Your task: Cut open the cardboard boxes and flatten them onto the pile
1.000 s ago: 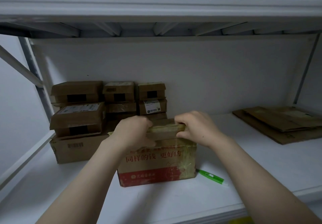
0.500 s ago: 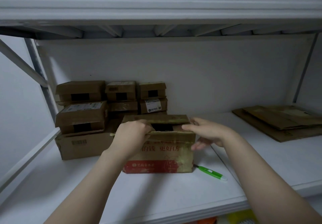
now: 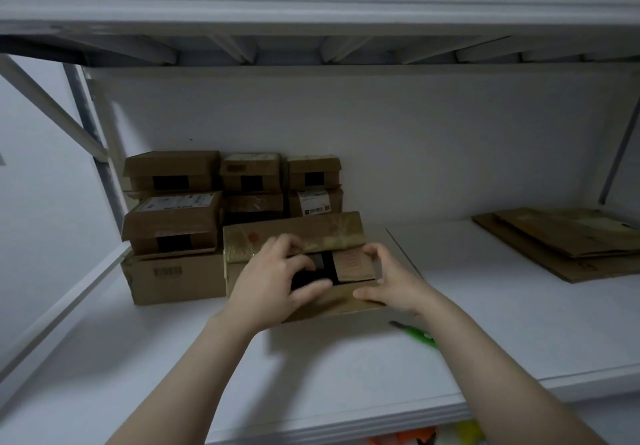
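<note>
A taped cardboard box (image 3: 298, 233) lies tipped back on the white shelf (image 3: 346, 368), its open end facing me with a dark gap between the flaps. My left hand (image 3: 273, 278) reaches over the opening, fingers spread and partly curled on the flap edges. My right hand (image 3: 391, 280) grips the box's right end, thumb on the near flap and fingers on an inner flap. A green box cutter (image 3: 417, 335) lies on the shelf just right of the box, partly behind my right wrist. The pile of flattened cardboard (image 3: 568, 243) sits at the far right.
Several closed cardboard boxes (image 3: 173, 222) are stacked at the back left against the wall. A slanted metal brace (image 3: 52, 108) stands at the left. An upper shelf (image 3: 311, 4) hangs overhead. Colourful items (image 3: 422, 436) show below the shelf's front edge.
The box has been tipped back so its printed red front no longer faces me and the open end does. Both hands moved from the top edge onto the flaps.
</note>
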